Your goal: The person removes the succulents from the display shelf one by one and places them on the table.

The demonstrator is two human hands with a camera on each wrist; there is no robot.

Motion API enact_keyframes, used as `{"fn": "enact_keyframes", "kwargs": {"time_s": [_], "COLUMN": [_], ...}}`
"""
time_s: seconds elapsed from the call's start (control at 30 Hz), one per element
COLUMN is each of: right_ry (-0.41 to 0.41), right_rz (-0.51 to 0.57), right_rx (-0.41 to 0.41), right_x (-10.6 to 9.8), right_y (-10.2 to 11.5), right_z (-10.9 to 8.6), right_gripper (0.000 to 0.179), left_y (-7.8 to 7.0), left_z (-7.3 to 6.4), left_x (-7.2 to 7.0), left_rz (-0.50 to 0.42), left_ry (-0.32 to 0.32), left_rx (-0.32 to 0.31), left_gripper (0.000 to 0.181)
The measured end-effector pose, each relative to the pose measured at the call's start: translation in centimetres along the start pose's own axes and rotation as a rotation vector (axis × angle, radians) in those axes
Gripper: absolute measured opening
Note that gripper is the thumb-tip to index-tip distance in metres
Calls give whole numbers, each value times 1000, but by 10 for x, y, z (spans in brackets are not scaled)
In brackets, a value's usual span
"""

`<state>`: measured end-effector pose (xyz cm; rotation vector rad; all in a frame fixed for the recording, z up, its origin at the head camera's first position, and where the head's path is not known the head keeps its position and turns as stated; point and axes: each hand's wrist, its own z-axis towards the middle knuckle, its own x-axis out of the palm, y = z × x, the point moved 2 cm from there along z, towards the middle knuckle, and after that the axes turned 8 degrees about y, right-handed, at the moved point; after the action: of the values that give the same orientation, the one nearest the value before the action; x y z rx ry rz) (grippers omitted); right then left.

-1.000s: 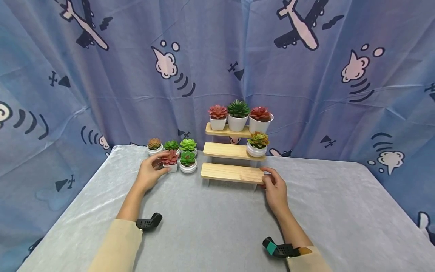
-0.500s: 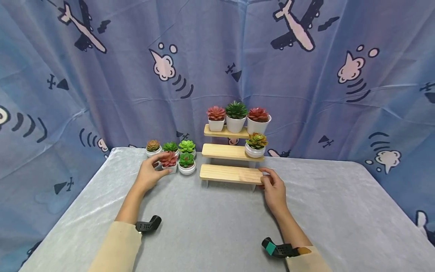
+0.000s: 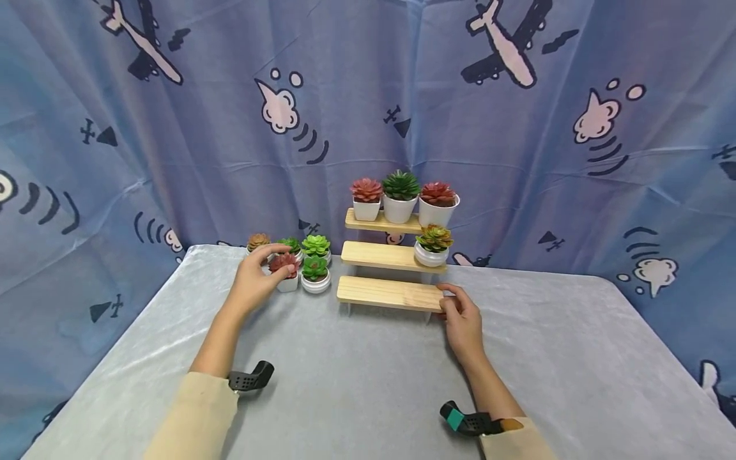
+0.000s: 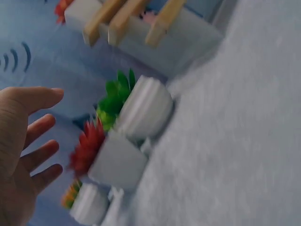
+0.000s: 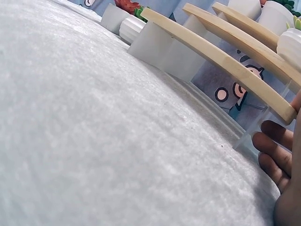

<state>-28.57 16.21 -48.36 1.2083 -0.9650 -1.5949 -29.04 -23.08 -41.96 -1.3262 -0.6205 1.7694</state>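
In the head view my left hand (image 3: 257,276) hovers over a red succulent in a square white pot (image 3: 287,283), thumb and fingers apart. The left wrist view shows air between its fingertips and the red leaves (image 4: 88,149). My right hand (image 3: 464,326) grips the right end of the lowest step of a three-tier wooden stand (image 3: 391,293). Its thumb lies at the board's edge, and the other fingers curl below, beside the clear side support (image 5: 254,128). The red succulent's pot stands upright on the table, next to a green succulent in a round ribbed pot (image 3: 315,281).
Behind these are an orange-brown succulent (image 3: 258,241), a dark green one (image 3: 290,246) and a bright green one (image 3: 316,245). The top tier bears three potted succulents; a yellow-green succulent (image 3: 434,238) sits at the middle tier's right end. A patterned curtain (image 3: 368,96) hangs behind the grey-clothed table (image 3: 356,383).
My left hand has drawn up off the red succulent's pot and its fingers have parted. The right hand keeps its grip on the stand's lowest step.
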Motion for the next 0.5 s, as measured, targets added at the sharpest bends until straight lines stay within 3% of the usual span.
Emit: {"fn": "enact_keyframes", "kwargs": {"time_s": [0.27, 0.5], "right_ry": [12, 2], "right_rz": [-16, -15], "right_rx": [-2, -10], "right_x": [2, 0], "right_y": [1, 1], "right_z": [-1, 0], "right_gripper": [34, 35], "left_y": [-45, -86], "left_z": [3, 15], "left_x": [3, 16], "left_rz": [-16, -11], "left_ry": [16, 38], "left_rx": [29, 121], "left_gripper": [37, 37]}}
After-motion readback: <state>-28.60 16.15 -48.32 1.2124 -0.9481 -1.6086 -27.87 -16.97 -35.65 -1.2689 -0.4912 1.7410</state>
